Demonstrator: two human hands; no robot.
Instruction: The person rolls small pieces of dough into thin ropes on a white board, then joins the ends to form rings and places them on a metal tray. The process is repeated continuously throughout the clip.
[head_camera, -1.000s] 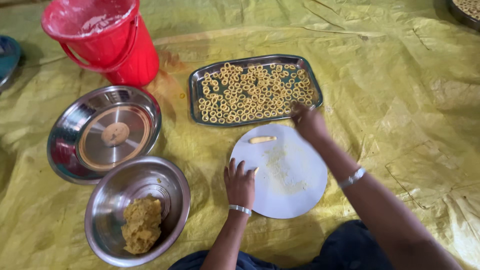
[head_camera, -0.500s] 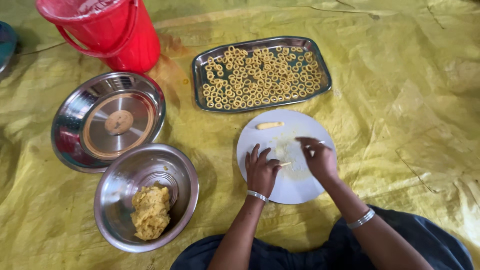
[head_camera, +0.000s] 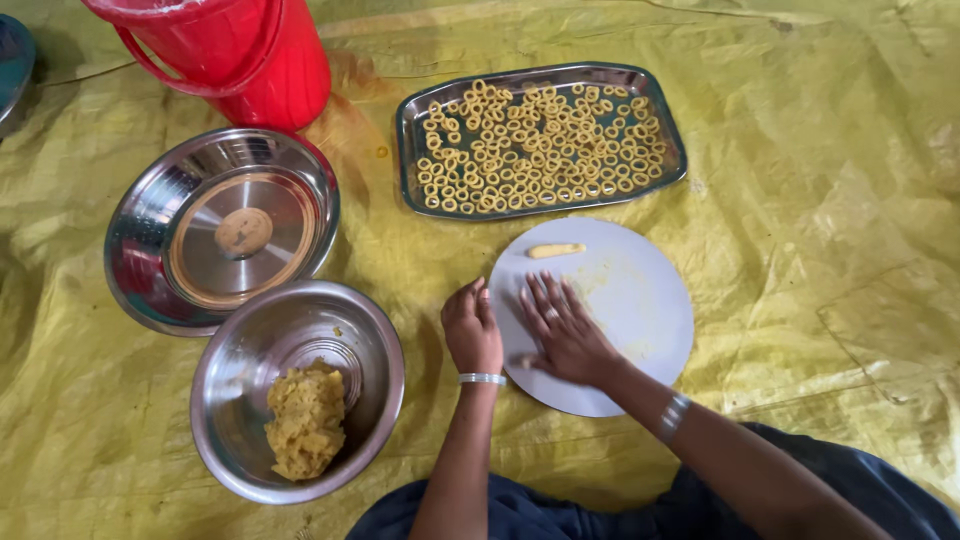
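While the right hand (head_camera: 565, 335) lies palm down on the round white board (head_camera: 640, 300), its fingers are spread flat and pressed to the surface, so its grip is wide and closes on nothing; whether a bit of dough sits under the palm cannot be told. Just beside it, the left hand (head_camera: 472, 330) rests at the board's left edge with fingers loosely curled, holding nothing that shows. Half a second ago both hands sat nearer the middle of the board with the fingertips pinched together; now the right one has flattened out and both have slid toward the near left part of the board.

On the far side of the board lies a short roll of dough (head_camera: 555, 250), well apart from both hands. Its long axis runs left to right, level with the board's far rim, one end pointing toward the metal tray (head_camera: 410, 150) side and the other toward the right. It has not moved since the earlier frame.

Beyond the board, the tray holds many small dough rings (head_camera: 540, 140). To the left, a steel bowl (head_camera: 230, 400) holds a lump of yellow dough (head_camera: 305, 420), another steel bowl (head_camera: 140, 220) sits behind it, and a red bucket (head_camera: 270, 60) stands farther back, all on a yellow sheet (head_camera: 820, 200)
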